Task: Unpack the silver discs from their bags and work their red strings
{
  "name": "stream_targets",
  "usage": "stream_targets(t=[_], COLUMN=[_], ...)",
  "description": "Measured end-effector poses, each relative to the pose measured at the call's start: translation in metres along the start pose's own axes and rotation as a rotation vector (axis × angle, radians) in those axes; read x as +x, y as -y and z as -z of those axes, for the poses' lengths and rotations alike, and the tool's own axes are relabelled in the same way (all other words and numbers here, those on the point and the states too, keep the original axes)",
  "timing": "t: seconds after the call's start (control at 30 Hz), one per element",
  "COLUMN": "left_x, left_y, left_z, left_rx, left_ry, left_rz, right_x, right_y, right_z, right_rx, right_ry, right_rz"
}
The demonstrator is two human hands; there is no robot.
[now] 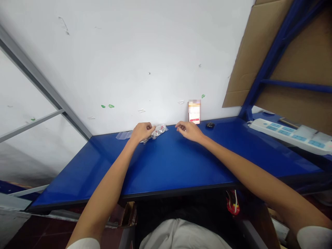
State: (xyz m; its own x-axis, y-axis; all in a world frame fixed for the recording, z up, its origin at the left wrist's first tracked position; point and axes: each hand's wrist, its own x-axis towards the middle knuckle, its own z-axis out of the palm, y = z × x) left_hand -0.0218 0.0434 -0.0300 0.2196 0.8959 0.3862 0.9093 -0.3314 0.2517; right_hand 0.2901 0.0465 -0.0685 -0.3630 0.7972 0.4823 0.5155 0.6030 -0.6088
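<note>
Clear plastic bags with small shiny pieces inside (160,129) lie near the back edge of the blue table (166,166). My left hand (142,132) rests at their left end, its fingers bent and its thumb against the plastic. It appears to grip a bag, though the fingertips are partly hidden. A flat transparent bag (123,135) lies just left of that hand. To the right of the bags, my right hand (191,131) hovers low over the table. Its fingers are loosely bent and apart, with nothing visible between them.
A phone (194,116) with a lit screen leans on the white wall behind my right hand. Beside it sits a small black case (210,125). A white power strip (290,135) runs along the right side, near a blue metal frame (267,65) and cardboard (241,69).
</note>
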Motion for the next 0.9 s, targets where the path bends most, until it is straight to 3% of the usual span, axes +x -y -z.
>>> stream_targets(t=[0.17,0.4,0.63,0.9], left_x=[0.003,0.003,-0.003,-0.004], left_y=[0.020,0.057,0.078,0.082], left_z=[0.011,0.020,0.021,0.022], left_rx=[0.126,0.315,0.408,0.432], left_ry=[-0.072,-0.031,0.154,0.226], left_rz=[0.156,0.323,0.547,0.556], right_x=[0.001,0.003,0.005,0.005], right_y=[0.001,-0.008,-0.020,-0.010], right_z=[0.013,0.021,0.020,0.038], right_rx=[-0.191,-0.230,-0.211,-0.284], right_ry=[-0.041,0.009,0.108,0.253], right_rz=[0.035,-0.029,-0.019,0.069])
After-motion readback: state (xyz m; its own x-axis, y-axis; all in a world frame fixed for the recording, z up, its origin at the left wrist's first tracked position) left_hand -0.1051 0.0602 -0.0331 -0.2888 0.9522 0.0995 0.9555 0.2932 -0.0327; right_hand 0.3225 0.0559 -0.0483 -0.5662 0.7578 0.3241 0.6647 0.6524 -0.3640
